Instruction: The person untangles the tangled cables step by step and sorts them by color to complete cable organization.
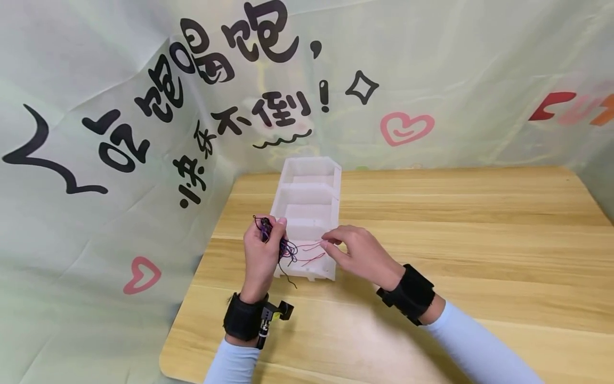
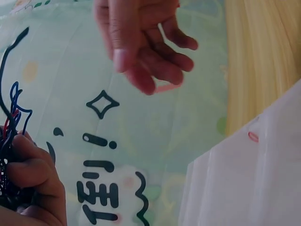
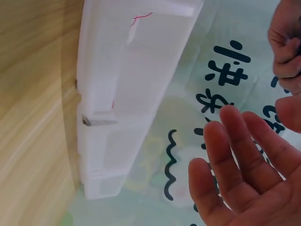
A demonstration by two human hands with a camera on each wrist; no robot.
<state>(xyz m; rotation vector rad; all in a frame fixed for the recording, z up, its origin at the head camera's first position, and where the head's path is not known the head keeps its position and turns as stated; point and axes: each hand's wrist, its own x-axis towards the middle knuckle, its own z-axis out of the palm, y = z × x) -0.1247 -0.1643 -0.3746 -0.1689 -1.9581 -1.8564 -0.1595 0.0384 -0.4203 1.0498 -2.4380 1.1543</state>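
Seen from the head: dark tangle of wires (image 1: 288, 250) held snugly in the left hand (image 1: 260, 248), over the near part of the white bin (image 1: 309, 229). Thin red strands (image 1: 314, 260) between the two hands, over or in the bin; cannot tell which. Right hand (image 1: 362, 250) just beside the strand ends, small gap at the thumb.

Seen from the left wrist: wires poking up from curled left fingers at the edge. Right hand higher up, fingers loose and slightly bent.

Seen from the right wrist: right fingers spread wide, near the bin. Wooden table (image 1: 455, 224) beneath it.
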